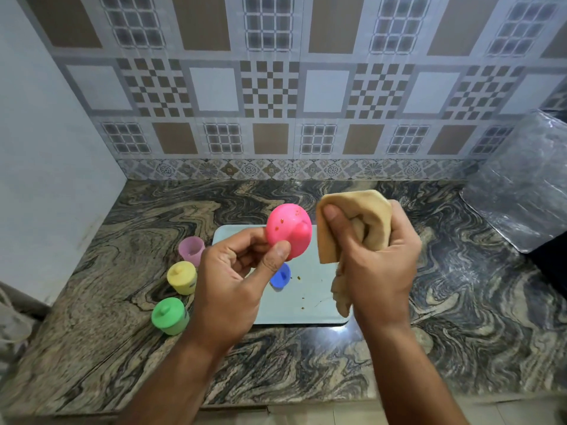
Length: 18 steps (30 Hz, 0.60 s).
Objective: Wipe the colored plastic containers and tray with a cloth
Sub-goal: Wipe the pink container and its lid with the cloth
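My left hand (236,277) holds a pink plastic container (288,230) up above the tray, its lid side facing me with small brown specks on it. My right hand (374,259) grips a bunched tan cloth (359,216) just right of the pink container, not touching it. Below lies a pale blue tray (306,302) with brown crumbs on it and a blue container (280,276) standing on it, partly hidden by my left thumb. Left of the tray on the counter stand a lilac cup (191,250), a yellow lidded container (181,277) and a green lidded container (169,315).
A marbled stone counter (122,348) runs to a tiled back wall (276,102) and a plain wall on the left. A bulky object wrapped in clear plastic (521,185) stands at the right. The counter's front edge is near the bottom of the view.
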{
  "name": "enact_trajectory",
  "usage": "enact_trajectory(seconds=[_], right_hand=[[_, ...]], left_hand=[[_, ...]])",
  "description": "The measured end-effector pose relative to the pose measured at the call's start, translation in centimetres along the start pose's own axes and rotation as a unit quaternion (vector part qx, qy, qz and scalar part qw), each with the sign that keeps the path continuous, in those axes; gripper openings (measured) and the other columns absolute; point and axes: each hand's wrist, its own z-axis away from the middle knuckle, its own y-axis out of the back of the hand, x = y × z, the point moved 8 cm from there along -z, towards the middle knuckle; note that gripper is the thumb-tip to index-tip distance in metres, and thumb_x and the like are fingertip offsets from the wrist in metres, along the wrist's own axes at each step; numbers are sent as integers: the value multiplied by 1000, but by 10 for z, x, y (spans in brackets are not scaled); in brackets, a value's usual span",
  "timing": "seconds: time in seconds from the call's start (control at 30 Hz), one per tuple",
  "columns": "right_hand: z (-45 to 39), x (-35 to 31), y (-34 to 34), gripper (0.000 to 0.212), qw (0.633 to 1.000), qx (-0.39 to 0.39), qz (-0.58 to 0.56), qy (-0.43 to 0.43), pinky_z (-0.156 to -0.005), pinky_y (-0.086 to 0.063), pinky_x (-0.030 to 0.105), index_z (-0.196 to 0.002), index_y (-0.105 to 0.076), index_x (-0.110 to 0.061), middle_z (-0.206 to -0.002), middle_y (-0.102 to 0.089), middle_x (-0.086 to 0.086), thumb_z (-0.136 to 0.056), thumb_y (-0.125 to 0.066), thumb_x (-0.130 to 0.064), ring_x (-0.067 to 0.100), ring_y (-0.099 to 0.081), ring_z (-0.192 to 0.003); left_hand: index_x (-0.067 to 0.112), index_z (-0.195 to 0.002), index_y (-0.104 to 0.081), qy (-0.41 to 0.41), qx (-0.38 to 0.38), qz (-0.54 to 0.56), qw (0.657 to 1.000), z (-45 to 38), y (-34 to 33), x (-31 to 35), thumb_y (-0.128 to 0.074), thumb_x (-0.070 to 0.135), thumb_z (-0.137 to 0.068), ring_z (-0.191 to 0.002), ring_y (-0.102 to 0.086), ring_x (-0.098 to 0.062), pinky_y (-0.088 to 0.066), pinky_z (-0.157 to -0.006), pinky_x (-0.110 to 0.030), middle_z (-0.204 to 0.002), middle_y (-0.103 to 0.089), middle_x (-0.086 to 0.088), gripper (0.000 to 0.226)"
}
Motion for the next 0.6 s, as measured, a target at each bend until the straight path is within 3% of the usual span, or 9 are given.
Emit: enact_trajectory(seconds=[0.13,0.27,0.33,0.47,0.6], right_hand=[[-7,8,11,22,1000,-2,-19,-25,-76,-52,23,-99,-72,4,-90,-67,10,-85,-85,-8,11,-63,-82],[-5,4,7,26,999,-45,-8,-16,-75,-52,26,-99,-72,6,-96,-65,25,-84,-83,-13,17,-63,-83],[-3,2,4,25,999,-51,-13,-13,-73,-51,23,-98,-72,6,-91,-66,18,-84,-83,-11,13,-63,-81],[7,-5,-2,26,999,-20,2,25,-65,-49,15,-91,-66,2,-76,-65,-14,-80,-84,-13,0,-59,-69],[17,-8,-9,25,999,2,17,42,-59,-51,27,-88,-64,-9,-73,-66,-2,-83,-87,-16,8,-60,-65]], left_hand=[[7,-99,-77,35,-5,73,997,0,0,-1,-72,16,-86,-72,-65,-1,-50,-72,-12,-79,-75,5,17],[7,-101,-78,104,-25,168,980,-2,-3,-8,-68,15,-87,-73,-64,-5,-51,-70,-15,-84,-73,-3,19],[14,-101,-82,131,-34,199,971,-3,-5,-9,-68,16,-88,-78,-64,-6,-53,-72,-17,-92,-75,-3,19],[17,-103,-83,155,-37,241,957,-3,-12,-10,-68,18,-89,-87,-65,-10,-58,-80,-21,-102,-75,-7,21],[19,-99,-83,151,-50,242,957,1,-21,-7,-67,18,-88,-81,-64,-9,-57,-73,-20,-96,-75,-6,20]])
